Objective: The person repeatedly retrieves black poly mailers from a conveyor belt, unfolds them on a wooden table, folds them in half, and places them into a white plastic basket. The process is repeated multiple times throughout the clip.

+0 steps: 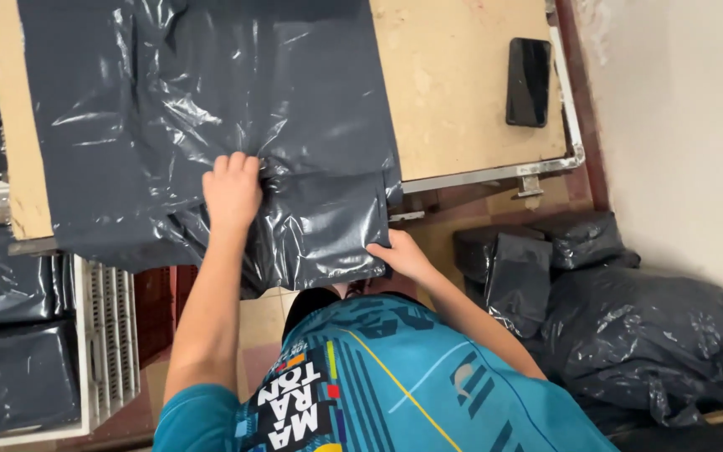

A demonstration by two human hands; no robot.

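- At the far left we see a white slatted plastic crate (110, 335) on the floor, with flat dark grey plastic packets (10, 377) stacked in it.
- Our left hand (232, 191) lies palm down on a large dark grey plastic mailing bag (211, 109), its grip loosely curled and pressing the crinkled film flat, not clasping it.
- The bag is spread over a bare light brown wooden table (453, 84), and its near edge hangs over the table's near side.
- Our right hand (402, 255) holds the near right corner of the bag's hanging flap, the grip closed on the film.
- A black slab-shaped phone (528, 81) lies face up on the table's far right part, well apart from the bag.
- At the right, filled dark grey plastic parcels (629, 335) are heaped on the floor beside a pale wall.
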